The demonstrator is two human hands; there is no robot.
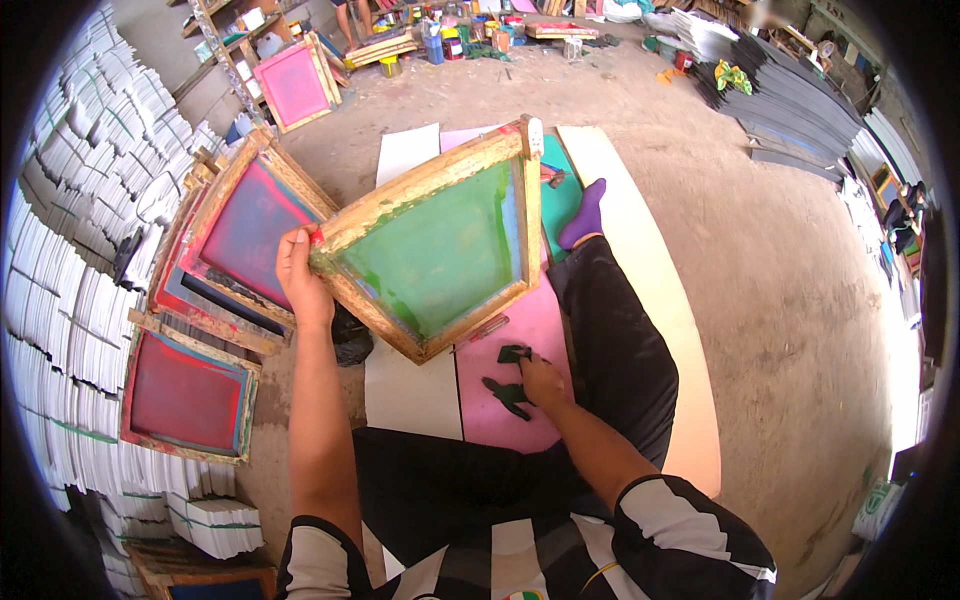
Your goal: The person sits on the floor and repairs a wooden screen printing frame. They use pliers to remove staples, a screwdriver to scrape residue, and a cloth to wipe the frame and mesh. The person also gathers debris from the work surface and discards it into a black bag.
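The green-meshed frame (440, 250) hides part of the pink sheet (515, 420), and the lower edge crops the shirt (514, 555).

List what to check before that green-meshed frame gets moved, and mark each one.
1. Left hand gripping the green-meshed frame: ok, at its left corner.
2. Right hand free: not ok, it is at the upper dark green piece.
3. Pink sheet free of loose things: not ok, the lower dark green piece lies there.
4. Socked foot apart from the frame: ok.
5. Mesh underside undamaged: cannot tell, hidden.
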